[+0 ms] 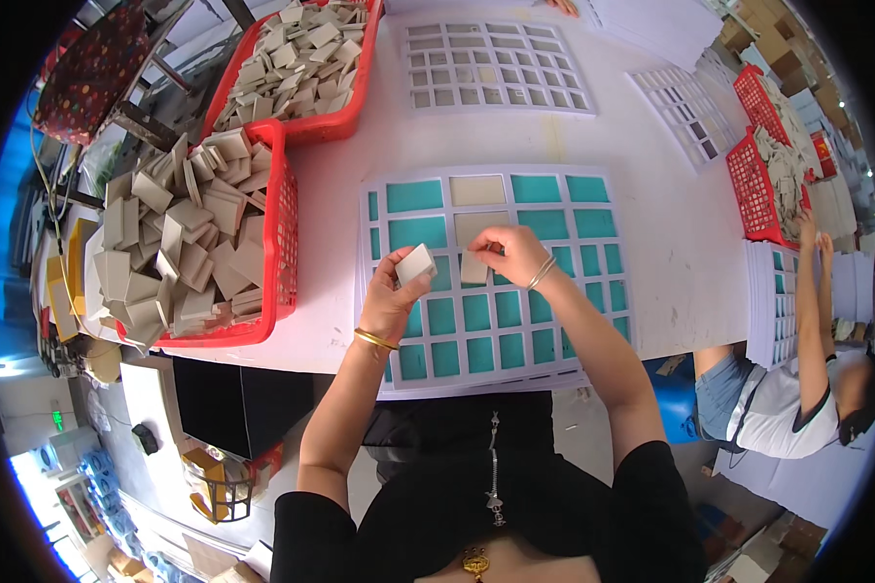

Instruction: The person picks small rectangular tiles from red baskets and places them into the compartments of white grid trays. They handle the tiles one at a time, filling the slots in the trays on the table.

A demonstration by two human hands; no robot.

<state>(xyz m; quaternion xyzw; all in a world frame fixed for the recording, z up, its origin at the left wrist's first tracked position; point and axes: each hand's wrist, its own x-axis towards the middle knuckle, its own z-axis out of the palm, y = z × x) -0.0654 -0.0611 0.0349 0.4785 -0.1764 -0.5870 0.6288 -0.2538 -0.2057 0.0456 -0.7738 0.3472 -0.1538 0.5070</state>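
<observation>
In front of me on the white table lies a white lattice board (462, 381) with teal-backed cells of differing sizes. Two of its upper cells hold pale grey pieces, a far one (478, 190) and a nearer one (473, 225) partly behind my right hand. My left hand (387, 299), closed on a small stack of pale grey flat tiles (416, 264), is above the board's left half. My right hand (517, 255) pinches a single grey tile (473, 268) over a small cell near the middle. Whether that tile touches the board, I cannot tell.
To the left stands a red basket (284, 233) heaped with grey tiles, another red basket (362, 87) behind it. A second lattice board (496, 105) lies farther back. At the right are red baskets (749, 189) and a co-worker (787, 413) reaching there. Another person's hand (566, 6) shows at the far edge.
</observation>
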